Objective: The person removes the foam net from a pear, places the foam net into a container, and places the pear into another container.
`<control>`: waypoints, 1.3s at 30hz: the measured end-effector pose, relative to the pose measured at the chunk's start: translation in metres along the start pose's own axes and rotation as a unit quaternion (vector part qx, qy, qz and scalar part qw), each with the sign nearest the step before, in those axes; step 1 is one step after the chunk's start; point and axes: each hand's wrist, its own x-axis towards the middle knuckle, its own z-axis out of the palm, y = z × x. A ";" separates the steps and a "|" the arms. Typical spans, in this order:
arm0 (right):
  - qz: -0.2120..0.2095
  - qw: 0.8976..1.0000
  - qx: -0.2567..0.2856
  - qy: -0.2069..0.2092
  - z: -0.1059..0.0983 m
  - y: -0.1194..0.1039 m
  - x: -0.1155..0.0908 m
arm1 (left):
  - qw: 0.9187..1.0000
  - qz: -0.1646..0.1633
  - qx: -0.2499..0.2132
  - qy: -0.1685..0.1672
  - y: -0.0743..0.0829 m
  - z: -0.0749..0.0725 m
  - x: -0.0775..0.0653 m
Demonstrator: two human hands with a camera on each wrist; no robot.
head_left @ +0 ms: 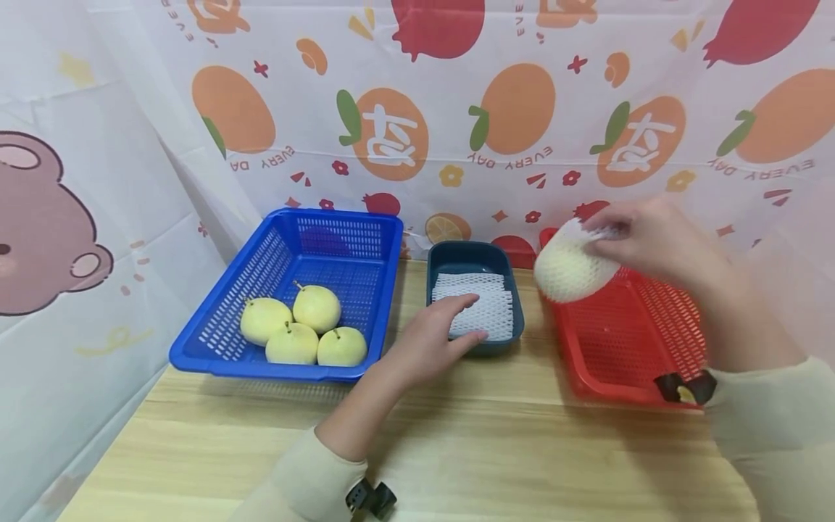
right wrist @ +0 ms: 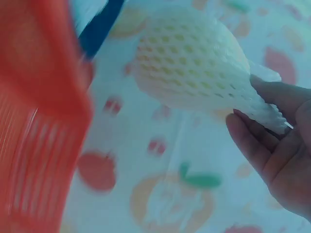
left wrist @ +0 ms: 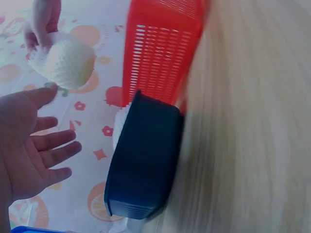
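A pear in a white foam net [head_left: 574,264] hangs above the left edge of the red basket [head_left: 616,341]. My right hand [head_left: 659,235] pinches the gathered end of the net, as the right wrist view also shows with the netted pear [right wrist: 189,63] below the fingertips. My left hand [head_left: 433,333] hovers over the front of the dark teal bin [head_left: 475,254], thumb and fingers spread, holding nothing. Flat white foam nets [head_left: 485,312] lie in that bin. In the left wrist view the left hand [left wrist: 36,150] has its fingers apart, near the bin's side [left wrist: 146,160].
To the left, a blue basket [head_left: 352,268] holds several bare yellow-green pears [head_left: 293,344]. The baskets and bin stand on a wooden table [head_left: 496,449]. Behind them hangs a fruit-printed white cloth [head_left: 450,116].
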 end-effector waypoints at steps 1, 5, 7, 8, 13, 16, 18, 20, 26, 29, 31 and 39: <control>-0.014 1.000 0.013 -0.004 0.004 -0.010 -0.004 | 1.000 -0.004 -0.029 0.001 -0.001 -0.001 -0.001; -0.060 0.995 0.072 -0.041 0.028 -0.039 -0.015 | 0.993 0.005 -0.119 -0.006 -0.003 -0.004 -0.002; -0.080 0.990 0.103 -0.060 0.043 -0.047 -0.019 | 0.990 0.014 -0.142 -0.013 -0.004 -0.004 -0.003; -0.086 0.987 0.117 -0.068 0.051 -0.050 -0.021 | 0.988 0.018 -0.149 -0.018 -0.004 -0.005 -0.003; -0.068 0.978 0.171 -0.097 0.085 -0.059 -0.029 | 0.986 0.037 -0.154 -0.048 -0.004 -0.003 -0.002; -0.046 0.971 0.203 -0.113 0.103 -0.061 -0.032 | 0.987 0.050 -0.131 -0.073 -0.003 -0.003 -0.001; -0.038 0.966 0.221 -0.125 0.113 -0.061 -0.033 | 0.988 0.051 -0.113 -0.091 -0.003 -0.004 -0.002; -0.034 0.964 0.227 -0.135 0.123 -0.062 -0.034 | 0.988 0.048 -0.099 -0.106 -0.004 -0.005 -0.002; -0.032 0.966 0.206 -0.150 0.143 -0.066 -0.030 | 0.991 0.038 -0.038 -0.123 -0.012 -0.007 -0.001; -0.032 0.966 0.197 -0.161 0.149 -0.069 -0.028 | 0.990 0.035 -0.013 -0.137 -0.017 -0.009 -0.001; -0.033 0.965 0.197 -0.170 0.152 -0.071 -0.027 | 0.989 0.025 -0.008 -0.148 -0.019 -0.012 -0.001; 0.006 0.962 0.187 -0.200 0.146 -0.073 -0.030 | 0.986 0.018 -0.008 -0.165 -0.020 -0.023 -0.002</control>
